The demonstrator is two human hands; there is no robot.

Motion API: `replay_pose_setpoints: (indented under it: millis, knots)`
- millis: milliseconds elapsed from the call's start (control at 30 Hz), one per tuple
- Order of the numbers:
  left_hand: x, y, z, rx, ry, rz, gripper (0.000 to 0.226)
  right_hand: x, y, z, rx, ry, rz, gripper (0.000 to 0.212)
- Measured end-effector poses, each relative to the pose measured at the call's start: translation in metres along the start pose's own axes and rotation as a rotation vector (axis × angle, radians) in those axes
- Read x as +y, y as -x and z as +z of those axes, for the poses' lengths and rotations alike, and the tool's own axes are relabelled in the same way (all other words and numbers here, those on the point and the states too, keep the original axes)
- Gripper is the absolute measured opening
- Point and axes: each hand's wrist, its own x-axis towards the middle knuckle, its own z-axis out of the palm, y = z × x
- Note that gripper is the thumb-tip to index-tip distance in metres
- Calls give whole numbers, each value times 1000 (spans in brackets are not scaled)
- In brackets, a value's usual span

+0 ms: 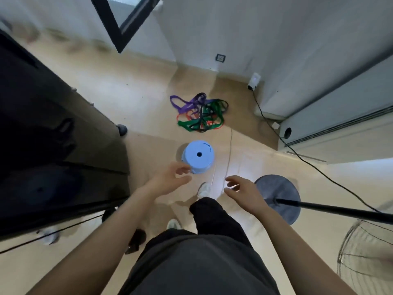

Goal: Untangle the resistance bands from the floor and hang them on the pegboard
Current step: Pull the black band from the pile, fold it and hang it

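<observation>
A tangled heap of resistance bands [200, 112] in purple, green, red and black lies on the pale floor ahead, near the wall corner. My left hand [170, 179] hovers low in front of me with fingers apart and empty, just short of a light blue plastic stool. My right hand [242, 191] is held out beside it, also open and empty. Both hands are well short of the bands. No pegboard is in view.
The light blue stool [198, 156] stands between me and the bands. A dark cabinet [53, 145] fills the left side. A standing fan's round base [278, 196] and pole are at right, and a black cable [308, 162] runs across the floor from a wall plug [254, 80].
</observation>
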Motion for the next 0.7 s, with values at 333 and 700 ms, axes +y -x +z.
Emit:
replay_pose_setpoints:
  millis: [333,700]
  knots:
    - [63,-121,-86,7,22,-21,33,-48,-147,-89,-28,-49,12,37]
    - [64,-298,-220,-168,-101,46,32,-136,-296,-144,95,-128,176,29]
